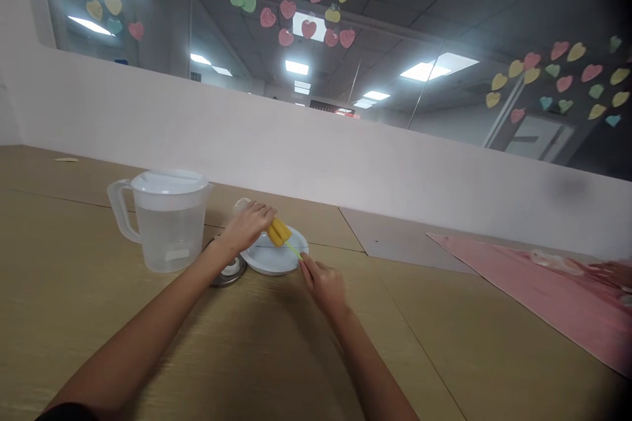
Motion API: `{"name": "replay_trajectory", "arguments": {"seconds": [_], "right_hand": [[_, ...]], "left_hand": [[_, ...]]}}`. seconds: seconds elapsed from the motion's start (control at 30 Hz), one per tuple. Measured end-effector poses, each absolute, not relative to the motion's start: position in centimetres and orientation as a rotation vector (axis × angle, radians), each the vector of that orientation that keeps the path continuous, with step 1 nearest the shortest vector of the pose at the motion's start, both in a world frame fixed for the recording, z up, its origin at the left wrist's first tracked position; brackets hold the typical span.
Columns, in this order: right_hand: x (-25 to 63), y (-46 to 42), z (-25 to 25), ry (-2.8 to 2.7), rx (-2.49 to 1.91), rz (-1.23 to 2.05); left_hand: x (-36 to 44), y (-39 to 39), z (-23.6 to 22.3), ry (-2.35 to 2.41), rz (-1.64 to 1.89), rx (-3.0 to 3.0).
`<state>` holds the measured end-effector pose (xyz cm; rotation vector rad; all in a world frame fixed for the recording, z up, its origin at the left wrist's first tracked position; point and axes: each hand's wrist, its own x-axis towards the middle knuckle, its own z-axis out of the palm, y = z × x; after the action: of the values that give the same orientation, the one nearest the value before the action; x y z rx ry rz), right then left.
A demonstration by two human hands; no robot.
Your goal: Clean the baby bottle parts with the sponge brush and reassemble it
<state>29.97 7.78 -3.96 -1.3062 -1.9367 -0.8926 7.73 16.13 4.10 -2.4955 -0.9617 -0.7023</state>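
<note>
Green stick [293,250] pinched in fingertips of right hand [324,286]. Left hand [249,223] bent near yellow head [279,231] and clear vessel [241,205], fingers close together — exact grip hidden, cannot tell. Yellow head held over white dish [274,264], toward wall-side edge of table [276,362]. Probably light, head soft, stick thin, bendy; best gripped by stick. Pale label [177,254] seen low on pitcher [170,227] — unreadable, no brand legible.

A yellow piece [279,232] (green-stemmed) slants over the plate [274,262].
</note>
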Motion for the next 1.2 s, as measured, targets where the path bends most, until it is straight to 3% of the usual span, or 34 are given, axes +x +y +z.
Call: {"name": "replay_trajectory", "arguments": {"seconds": [0.47,0.87,1.0,1.2], "right_hand": [[30.2,7.7,-3.9,-1.995,-1.277,-1.030],[35.0,8.5,-3.3,-1.912,-1.394,-1.031],[35.8,8.9,-3.3,-1.607,-1.887,-0.951],[34.0,9.1,-4.1,-1.726,-2.367,-0.451]], "left_hand": [[11.0,13.5,3.2,-0.599,-0.666,-2.649],[6.0,18.2,2.4,-0.902,-0.827,-2.369],[5.8,17.7,3.3,-1.082,-1.081,-2.493],[7.9,14.1,6.0,-1.405,-1.794,-2.859]]}}
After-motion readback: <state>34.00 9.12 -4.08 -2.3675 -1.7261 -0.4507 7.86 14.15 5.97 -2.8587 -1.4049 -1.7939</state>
